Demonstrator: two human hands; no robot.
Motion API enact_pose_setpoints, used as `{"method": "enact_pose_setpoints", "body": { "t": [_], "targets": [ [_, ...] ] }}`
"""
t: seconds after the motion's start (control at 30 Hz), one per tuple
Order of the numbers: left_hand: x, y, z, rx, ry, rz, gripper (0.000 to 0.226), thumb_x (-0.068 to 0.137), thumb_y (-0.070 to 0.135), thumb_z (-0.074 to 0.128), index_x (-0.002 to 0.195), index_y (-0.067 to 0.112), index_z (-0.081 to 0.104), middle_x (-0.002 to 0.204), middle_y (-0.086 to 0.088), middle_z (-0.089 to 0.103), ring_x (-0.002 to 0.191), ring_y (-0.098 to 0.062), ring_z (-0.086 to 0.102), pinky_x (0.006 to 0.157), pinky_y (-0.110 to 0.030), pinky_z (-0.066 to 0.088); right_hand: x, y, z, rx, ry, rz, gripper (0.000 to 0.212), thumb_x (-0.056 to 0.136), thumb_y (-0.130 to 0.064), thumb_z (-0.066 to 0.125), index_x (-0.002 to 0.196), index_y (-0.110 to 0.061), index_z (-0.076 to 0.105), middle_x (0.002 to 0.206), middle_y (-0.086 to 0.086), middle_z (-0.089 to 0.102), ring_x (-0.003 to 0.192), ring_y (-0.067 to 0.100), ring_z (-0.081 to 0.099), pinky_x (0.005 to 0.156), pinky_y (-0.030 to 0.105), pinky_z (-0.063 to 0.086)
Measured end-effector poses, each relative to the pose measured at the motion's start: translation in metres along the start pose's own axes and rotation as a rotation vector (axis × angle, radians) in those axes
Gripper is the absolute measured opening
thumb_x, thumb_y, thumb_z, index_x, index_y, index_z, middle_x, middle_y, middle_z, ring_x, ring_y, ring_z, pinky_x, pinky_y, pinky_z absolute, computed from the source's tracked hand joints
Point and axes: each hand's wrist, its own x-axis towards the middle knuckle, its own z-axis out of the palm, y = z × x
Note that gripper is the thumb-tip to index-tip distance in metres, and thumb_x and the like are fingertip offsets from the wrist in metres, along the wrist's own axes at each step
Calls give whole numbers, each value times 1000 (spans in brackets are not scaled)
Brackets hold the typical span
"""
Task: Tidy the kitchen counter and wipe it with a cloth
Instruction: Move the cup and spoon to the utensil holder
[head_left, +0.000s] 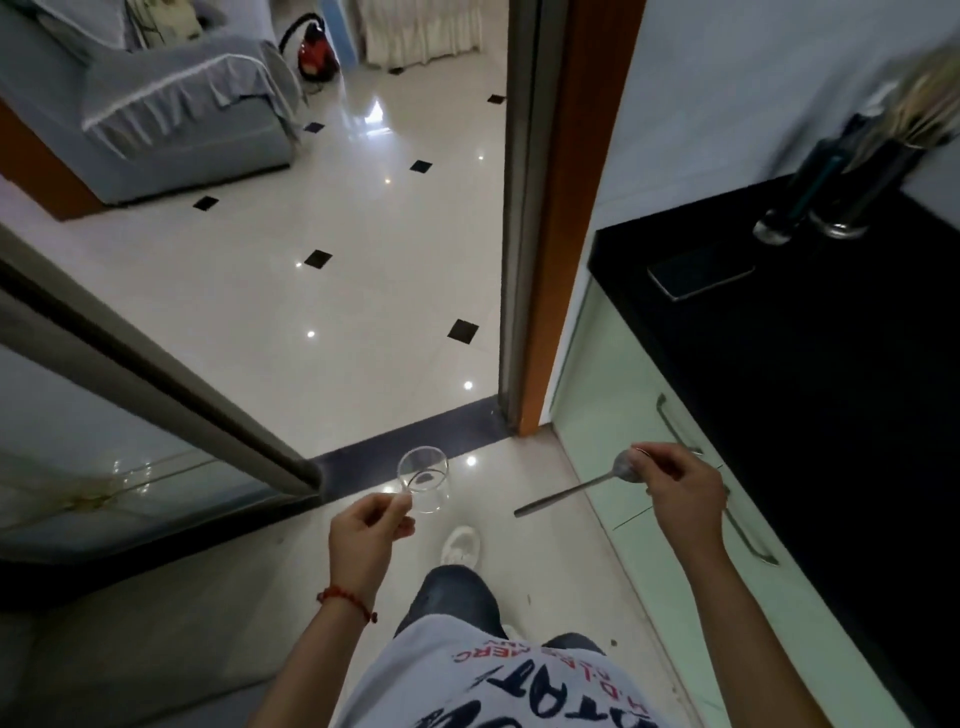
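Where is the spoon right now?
The spoon is in the right hand, low on the right, above the floor beside the cabinet front under the black counter.

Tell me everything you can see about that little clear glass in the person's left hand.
The small clear glass cup is a short, straight-walled tumbler that looks empty. It is tipped, its round open mouth turned up toward the camera. The left hand pinches its near rim between thumb and fingertips, holding it in the air above the pale floor near the dark doorway threshold. Nothing else touches it.
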Motion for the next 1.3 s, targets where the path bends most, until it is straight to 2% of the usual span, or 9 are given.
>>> {"method": "enact_pose_setpoints", "body": {
  "t": [0.07, 0.17, 0.4, 0.6, 0.77, 0.83, 0.97, 1.1, 1.3],
  "targets": [
    [30, 16, 20, 6, -63, 2, 11, 81, 8, 62, 71, 12, 66, 72, -13, 64, 67, -21, 62, 53, -13, 53, 20, -3, -1, 41, 75, 33, 13, 77, -4, 67, 70, -14, 70, 62, -8, 71, 63, 3, 65, 65, 13, 55],
    [77, 42, 54, 59, -194, 34, 10, 81, 10, 62, 72, 11, 66, 71, -12, 65, 66, -18, 62, 53, -13, 53, 47, -8, -3, 74, 191, 51, 23, 78, -3, 66, 63, -21, 67, 58, -17, 69, 59, -4, 62, 56, 3, 45],
    [160, 132, 154, 282, -545, 208, 15, 81, 14, 64, 69, 6, 68, 63, -8, 64, 55, -3, 58, 52, -12, 47, 89, -12, -22, 94, 523, 142, 27, 80, -4, 66, 70, -29, 65, 58, -26, 67, 57, -7, 63, 54, 3, 45],
    [179, 180, 244, 319, -823, 259, 20, 84, -2, 56, 65, 5, 58, 60, -8, 56, 44, 2, 56, 44, -5, 42, 92, -11, -42, 108, 769, 260, 22, 80, -9, 67, 73, -30, 66, 62, -27, 68, 60, -8, 63, 53, 3, 47],
    [195, 183, 319, 377, -973, 221, 10, 82, 9, 62, 72, 9, 65, 61, 1, 66, 57, -5, 62, 64, -16, 52, 93, -11, -71, 114, 947, 338, 21, 81, -9, 66, 74, -29, 67, 64, -27, 68, 63, -8, 63, 55, 5, 49],
    [191, 184, 348, 354, -1013, 201, 9, 81, 9, 63, 74, 12, 66, 65, -1, 67, 57, -4, 64, 66, -20, 54, 101, -9, -86, 111, 981, 365, 21, 80, -10, 66, 74, -30, 68, 65, -22, 70, 65, -8, 63, 58, 7, 50],
    [182, 188, 408, 326, -1036, 201, 7, 82, 6, 62, 77, 6, 67, 68, -9, 67, 53, -6, 65, 56, -12, 54, 127, -6, -119, 41, 990, 349, 13, 82, -11, 65, 84, -23, 70, 79, -13, 68, 70, -12, 62, 67, 18, 55],
    [175, 193, 465, 293, -1012, 159, 16, 81, 4, 63, 68, 12, 65, 52, 1, 67, 48, -6, 63, 51, -14, 54, 161, -3, -153, 41, 971, 361, 12, 81, -11, 66, 91, -16, 71, 82, -11, 68, 75, 1, 65, 73, 25, 53],
    [167, 202, 549, 304, -1020, 134, 10, 82, 12, 62, 73, 15, 66, 74, -6, 66, 65, -15, 63, 64, -23, 54, 204, -5, -186, 65, 936, 428, 14, 82, -11, 63, 93, -20, 67, 84, -14, 65, 82, 3, 61, 75, 21, 49]
  ]
}}
